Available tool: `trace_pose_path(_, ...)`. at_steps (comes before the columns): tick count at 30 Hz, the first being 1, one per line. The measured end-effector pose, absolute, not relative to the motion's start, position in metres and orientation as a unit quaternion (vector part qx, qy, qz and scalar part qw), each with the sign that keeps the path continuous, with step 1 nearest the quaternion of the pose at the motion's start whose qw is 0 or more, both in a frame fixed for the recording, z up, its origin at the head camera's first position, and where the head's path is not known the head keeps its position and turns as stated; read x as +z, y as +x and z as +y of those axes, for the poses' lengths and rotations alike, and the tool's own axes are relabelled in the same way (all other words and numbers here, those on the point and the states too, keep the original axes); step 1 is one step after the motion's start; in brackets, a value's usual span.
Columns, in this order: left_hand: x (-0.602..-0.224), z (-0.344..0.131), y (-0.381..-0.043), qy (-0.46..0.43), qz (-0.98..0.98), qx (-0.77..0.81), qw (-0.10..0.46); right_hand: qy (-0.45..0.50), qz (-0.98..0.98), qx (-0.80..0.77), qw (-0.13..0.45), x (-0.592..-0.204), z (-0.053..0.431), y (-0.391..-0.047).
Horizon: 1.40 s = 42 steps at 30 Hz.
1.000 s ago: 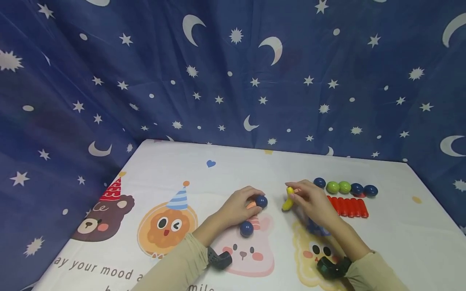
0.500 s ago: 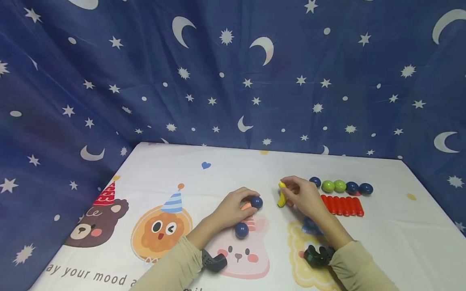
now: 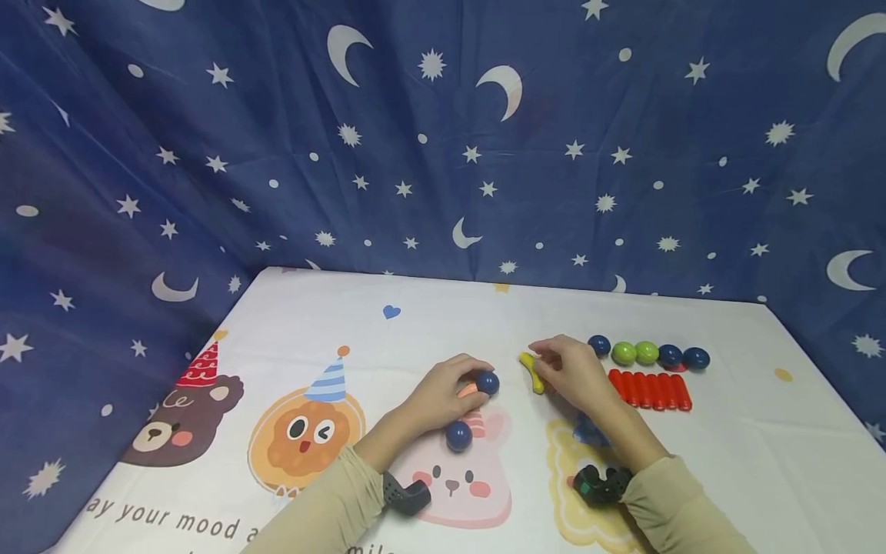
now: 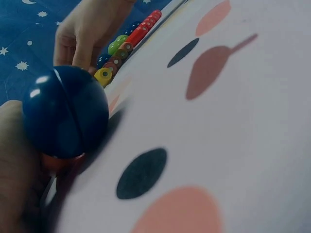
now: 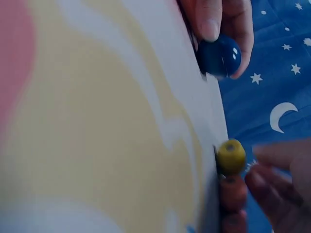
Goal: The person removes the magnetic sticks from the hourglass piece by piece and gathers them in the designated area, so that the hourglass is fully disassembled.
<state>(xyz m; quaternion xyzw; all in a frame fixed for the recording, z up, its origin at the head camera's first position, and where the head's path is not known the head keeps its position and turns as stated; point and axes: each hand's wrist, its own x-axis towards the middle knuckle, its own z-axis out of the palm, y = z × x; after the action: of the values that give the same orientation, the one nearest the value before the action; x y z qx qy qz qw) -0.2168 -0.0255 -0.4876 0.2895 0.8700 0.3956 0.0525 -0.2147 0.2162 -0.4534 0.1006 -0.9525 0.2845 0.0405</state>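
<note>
My left hand [image 3: 443, 396] pinches a shiny blue ball [image 3: 487, 382] between thumb and fingers, close to the white tablecloth. A second blue ball [image 3: 458, 435] rests just in front of that hand. In the head view, a yellow curved piece [image 3: 531, 373], shaped like a small banana, lies tilted on the cloth beside my right hand [image 3: 571, 373]. The right wrist view shows the right fingertips [image 5: 260, 182] blurred and slightly apart from the yellow piece [image 5: 231, 156]. Orange-brown pieces [image 5: 233, 191] line up behind it there; from the head, my right hand hides them.
Right of my right hand lies a row of red rods [image 3: 651, 390]. Behind them several blue and green balls [image 3: 647, 352] form a line. A blue curtain [image 3: 415, 138] with stars and moons hangs along the far edge of the printed tablecloth [image 3: 332, 308].
The yellow piece, pinched and more upright before, has moved left and down onto the cloth, where it now leans the other way. My right fingers have loosened. The left hand has stayed on its ball.
</note>
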Motion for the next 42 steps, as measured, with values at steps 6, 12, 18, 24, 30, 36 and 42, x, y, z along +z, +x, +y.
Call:
trace_pose_path(6,-0.487,-0.026,-0.216,0.288,0.87,0.395,0.056,0.235,-0.95,0.207,0.016,-0.443,0.22,-0.21)
trace_pose_path(12,-0.487,-0.025,-0.216,0.287,0.871,0.394,0.057,0.246,-0.956,0.161,0.012,-0.447,0.224,-0.21)
trace_pose_path(18,-0.486,-0.025,-0.217,0.289,0.871,0.393,0.055,0.208,-0.97,0.127,0.014,-0.448,0.224,-0.212)
trace_pose_path(24,-0.485,-0.025,-0.216,0.291,0.868,0.399,0.052,0.185,-0.976,0.111,0.025,-0.447,0.221,-0.209)
trace_pose_path(30,-0.487,-0.025,-0.215,0.286,0.869,0.399,0.059,0.199,-0.972,0.117,0.039,-0.449,0.22,-0.208)
trace_pose_path(36,-0.488,-0.024,-0.216,0.286,0.868,0.402,0.058,0.201,-0.971,0.126,0.023,-0.452,0.222,-0.21)
trace_pose_path(42,-0.486,-0.026,-0.218,0.298,0.862,0.407,0.057,0.214,-0.959,0.176,0.064,-0.445,0.206,-0.203)
